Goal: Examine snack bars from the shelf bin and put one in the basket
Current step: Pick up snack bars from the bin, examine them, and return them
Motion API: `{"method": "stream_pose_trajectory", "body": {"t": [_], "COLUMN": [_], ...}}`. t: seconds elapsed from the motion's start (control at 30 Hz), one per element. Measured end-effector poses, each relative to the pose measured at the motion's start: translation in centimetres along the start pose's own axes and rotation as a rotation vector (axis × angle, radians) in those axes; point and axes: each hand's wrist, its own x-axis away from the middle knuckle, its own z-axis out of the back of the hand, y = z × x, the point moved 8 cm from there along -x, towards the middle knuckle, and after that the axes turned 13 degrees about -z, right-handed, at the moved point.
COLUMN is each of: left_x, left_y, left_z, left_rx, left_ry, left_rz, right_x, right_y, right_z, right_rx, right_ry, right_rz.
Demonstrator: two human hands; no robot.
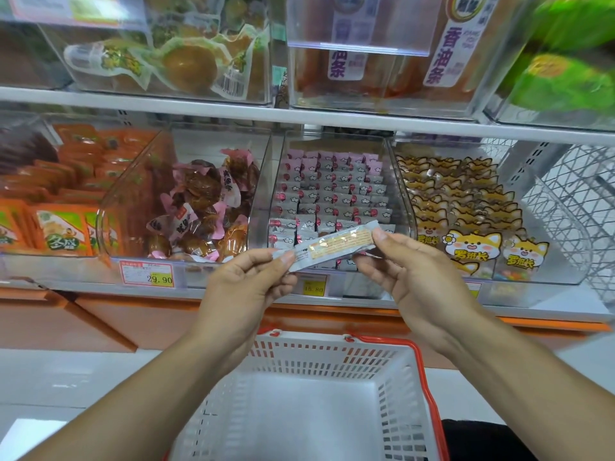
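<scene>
You hold one snack bar (334, 248) in its silvery wrapper tilted across the front of the clear shelf bin (332, 207) of pink-and-white packets, its right end higher than its left. Your left hand (246, 287) pinches the lower end between thumb and curled fingers (283, 261), while your right hand (419, 274) pinches the upper end the same way, fingers closed on the wrapper. Below your wrists sits the white basket (332, 357) with red handles, and yellow price tags (314, 285) hang on the shelf edge.
</scene>
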Motion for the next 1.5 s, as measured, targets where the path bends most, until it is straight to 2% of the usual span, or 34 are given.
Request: {"method": "stream_pose_trajectory", "body": {"t": [0.1,0.2,0.27,0.47,0.67,0.73,0.8,0.87,0.93,1.0,1.1,1.2,1.37,1.5], "left_x": [-0.1,-0.1,-0.1,0.3,0.2,0.1,0.0,0.4,1.4,2.0,2.1,1.9,1.6,1.7], "left_y": [-0.4,-0.9,-1.5,-2.7,-2.4,-1.7,-0.4,1.3,2.3,2.0,0.2,-1.3,-1.0,-1.0], "left_z": [0.5,0.6,0.4,-0.4,-0.6,-0.7,-0.8,-1.5,-3.2,-4.2,-4.6,-4.2,-4.0,-4.0], "left_rx": [-0.036,-0.053,-0.07,-0.138,-0.2,-0.253,-0.421,-0.71,-1.017,-1.221,-1.454,-1.613,-1.557,-1.524], "left_ry": [0.026,0.004,-0.034,-0.079,-0.083,-0.096,-0.118,-0.182,-0.312,-0.425,-0.553,-0.632,-0.634,-0.642], "left_rz": [0.023,0.081,0.126,0.238,0.222,0.128,-0.068,-0.357,-0.607,-0.714,-0.677,-0.577,-0.509,-0.494], "right_x": [0.1,0.8,1.3,1.6,1.1,0.6,-0.1,-0.6,-1.0,-1.4,-1.8,-1.7,-1.9,-3.4], "right_y": [-0.4,-0.5,-0.3,-1.6,-1.7,-2.3,-3.2,-4.3,-5.0,-5.3,-5.2,-4.9,-4.1,-2.3], "right_z": [-0.6,-2.4,-3.0,-3.3,-3.7,-3.6,-3.2,-2.7,-2.0,-1.8,-2.9,-4.2,-4.9,-5.4], "right_rx": [0.067,0.194,0.353,0.687,0.69,0.626,0.568,0.59,0.62,0.634,0.729,1.005,1.196,1.673], "right_ry": [-0.079,-0.321,-0.41,-0.321,-0.369,-0.326,-0.229,-0.077,0.072,0.163,0.179,0.221,0.199,0.262], "right_rz": [0.008,0.016,0.071,0.349,0.354,0.383,0.434,0.515,0.568,0.6,0.657,0.763,0.76,0.713]}}
